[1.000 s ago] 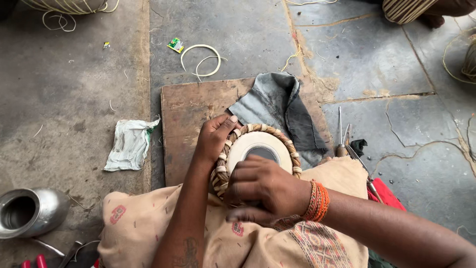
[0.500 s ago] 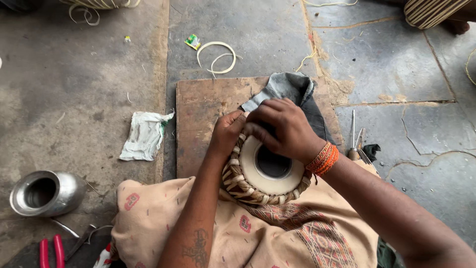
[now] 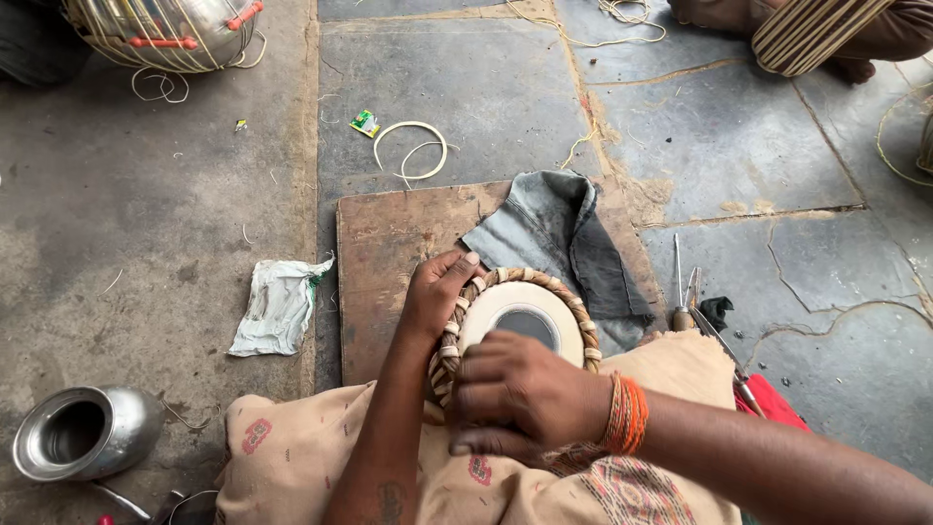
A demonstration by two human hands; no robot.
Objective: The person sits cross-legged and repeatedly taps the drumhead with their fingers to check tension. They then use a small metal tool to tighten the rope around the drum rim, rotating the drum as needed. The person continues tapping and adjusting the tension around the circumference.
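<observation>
Grey stone slabs, cracked and dusty, are making up the floor [image 3: 505, 87] where a person is sitting with a beige printed cloth [image 3: 321, 457] spread over the lap. Resting on that cloth, at the near edge of a brown wooden board [image 3: 389, 253], is a small hand drum [image 3: 520, 316] with a pale skin, a dark centre spot and a braided rim. The right hand [image 3: 520, 399] is curling its fingers closed over the near side of the braid, gripping it, while the left hand [image 3: 437, 292] is pressing against the far left side of the rim, thumb lying along the braid. The drum is likely feeling solid and fairly weighty; the woven rim is offering a rough, non-slip hold, whereas the stretched skin is looking delicate and best left untouched, so the braid is the sensible place to grip. A grey folded cloth [image 3: 569, 238] is lying on the board's far right corner, just behind the drum. Thin metal tools [image 3: 685, 292] are lying right of the board, a crumpled white rag [image 3: 277, 306] left of it, and a steel pot [image 3: 83, 433] farther left.
</observation>
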